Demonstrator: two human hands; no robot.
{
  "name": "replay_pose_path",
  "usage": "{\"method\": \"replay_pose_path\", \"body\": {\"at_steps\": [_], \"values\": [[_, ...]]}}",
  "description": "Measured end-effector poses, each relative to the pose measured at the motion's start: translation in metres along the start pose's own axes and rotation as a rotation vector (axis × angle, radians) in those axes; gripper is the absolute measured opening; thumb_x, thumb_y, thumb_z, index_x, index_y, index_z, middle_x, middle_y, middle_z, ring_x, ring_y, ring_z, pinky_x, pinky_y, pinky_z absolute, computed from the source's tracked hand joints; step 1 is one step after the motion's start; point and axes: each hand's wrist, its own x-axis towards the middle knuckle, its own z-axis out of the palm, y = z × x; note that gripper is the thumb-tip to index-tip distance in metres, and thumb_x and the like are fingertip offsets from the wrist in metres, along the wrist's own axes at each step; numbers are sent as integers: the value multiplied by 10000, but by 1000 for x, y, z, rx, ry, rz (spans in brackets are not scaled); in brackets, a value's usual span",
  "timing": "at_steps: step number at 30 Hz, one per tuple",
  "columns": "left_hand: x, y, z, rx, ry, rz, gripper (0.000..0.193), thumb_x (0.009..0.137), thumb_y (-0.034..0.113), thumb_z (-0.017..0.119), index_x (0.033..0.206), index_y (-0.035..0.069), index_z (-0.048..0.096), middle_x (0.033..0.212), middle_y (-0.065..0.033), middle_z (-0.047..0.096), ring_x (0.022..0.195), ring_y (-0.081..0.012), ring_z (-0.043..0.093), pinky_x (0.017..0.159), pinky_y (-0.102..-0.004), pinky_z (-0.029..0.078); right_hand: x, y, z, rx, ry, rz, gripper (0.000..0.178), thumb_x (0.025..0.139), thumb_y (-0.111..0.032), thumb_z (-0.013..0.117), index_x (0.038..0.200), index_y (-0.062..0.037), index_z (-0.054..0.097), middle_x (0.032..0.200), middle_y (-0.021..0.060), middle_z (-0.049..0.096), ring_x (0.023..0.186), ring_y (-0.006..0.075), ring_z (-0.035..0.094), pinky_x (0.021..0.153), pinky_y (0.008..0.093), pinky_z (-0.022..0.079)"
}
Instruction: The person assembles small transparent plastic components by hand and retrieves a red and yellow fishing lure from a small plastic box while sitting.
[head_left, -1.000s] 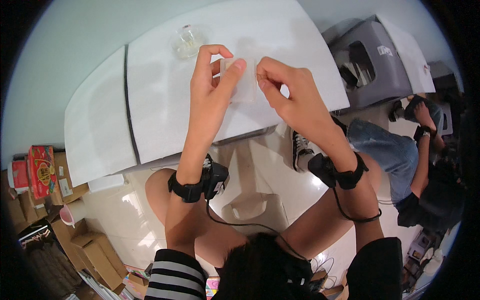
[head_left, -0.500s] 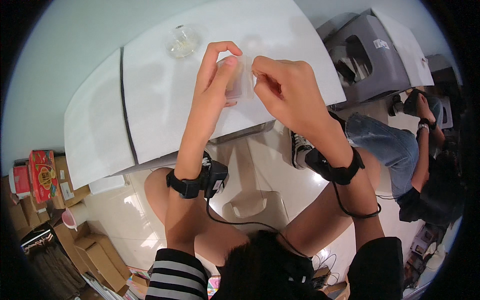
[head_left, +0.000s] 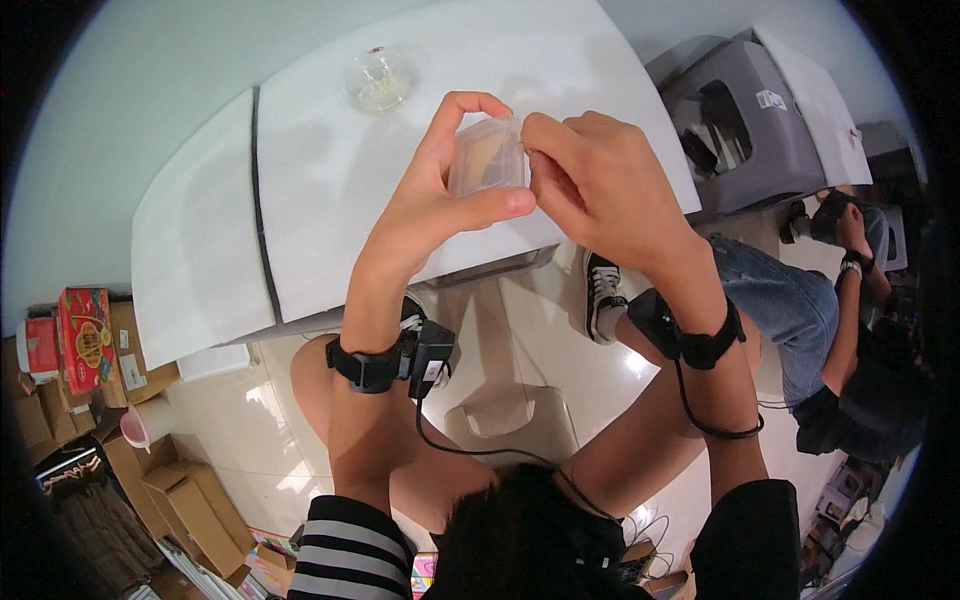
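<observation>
Pale walls (head_left: 150, 110) back the white worktop (head_left: 330, 190), whose near edge lies just beyond your knees. White surface stretches from its black seam (head_left: 262, 200) toward your left hand (head_left: 425, 205); a round, clear dish (head_left: 379, 82) sits toward its far edge, and a grey plastic cabinet (head_left: 785, 140) stands past its right edge. Raised over the worktop's right-hand part, a small, translucent plastic box (head_left: 487, 165) is gripped between your left thumb and fingers. Its rim points right; nearly square in outline, it shows you no certain long axis. Your right hand (head_left: 595, 180) curls against that rim; whether it pinches anything, you cannot tell.
</observation>
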Motion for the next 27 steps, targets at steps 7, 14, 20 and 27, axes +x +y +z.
{"method": "replay_pose_path", "body": {"at_steps": [7,14,20,27], "values": [[-1,-5,-5,74,67,52,527,714,162,800,1151,91,515,976,-40,608,832,-131,577,686,-259,474,0,3,2,-73,-7,-56,153,797,-150,623,884,-48,549,614,123,585,628,341,575,615,437,450],[-6,-3,-16,133,71,165,489,687,122,819,1104,43,576,1013,-79,670,926,-156,626,798,-287,495,6,5,9,-8,-14,-91,148,778,-143,628,898,-62,600,642,109,605,642,326,583,638,435,459],[-6,-2,-17,80,50,131,488,681,122,825,1096,48,580,993,-79,682,918,-165,630,802,-286,495,8,2,6,75,2,-66,140,750,-110,638,885,-82,619,637,95,601,627,308,580,605,403,462],[-4,-2,-13,129,95,243,535,678,87,837,1128,64,548,1079,-86,670,990,-168,615,848,-298,492,10,-3,10,228,148,93,71,729,-85,641,766,-49,593,575,114,552,519,273,553,523,345,442]]}}
